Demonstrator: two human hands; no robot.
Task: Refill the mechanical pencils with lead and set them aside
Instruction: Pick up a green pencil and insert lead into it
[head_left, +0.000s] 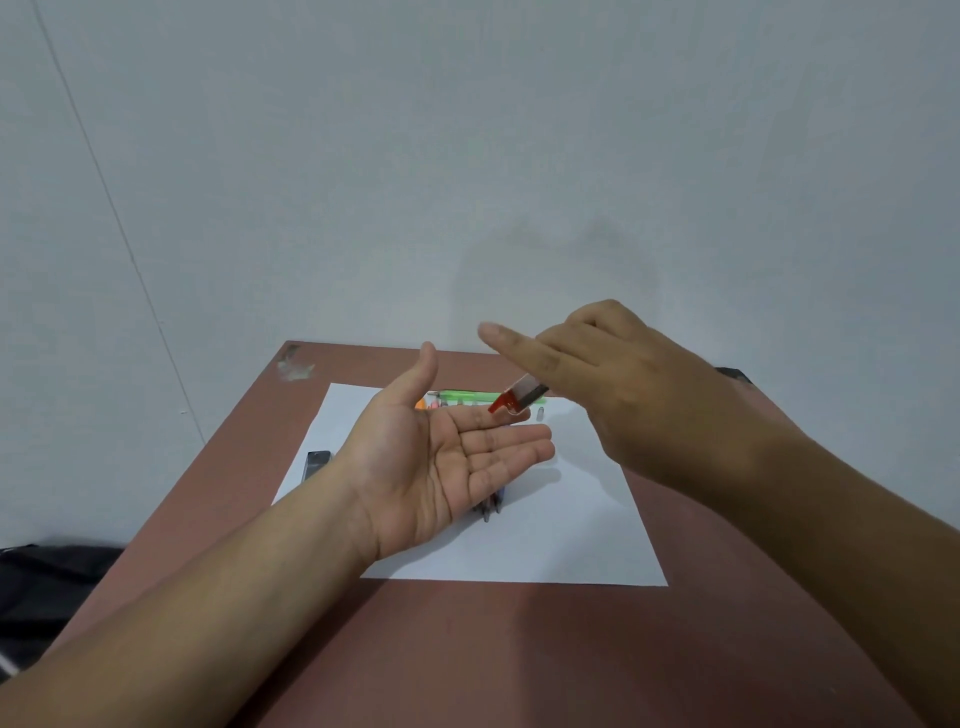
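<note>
My left hand (447, 452) lies palm up above a white sheet of paper (545, 540), fingers straight and empty. My right hand (618, 384) grips a clear lead case with a red cap (517, 399), tilted with the cap down over the left fingertips; its index finger points out straight. A green mechanical pencil (462, 397) lies at the far edge of the paper, with orange and pink ends beside it. The tips of dark pencils (491, 509) peek out from under my left hand. A small clear cap (540, 414) rests on the paper.
The paper lies on a brown table (519, 654) set against a pale wall. A dark lead case (316, 464) sits at the paper's left edge. A black bag (47, 587) is on the floor to the left. A dark object (733, 374) shows at the table's far right.
</note>
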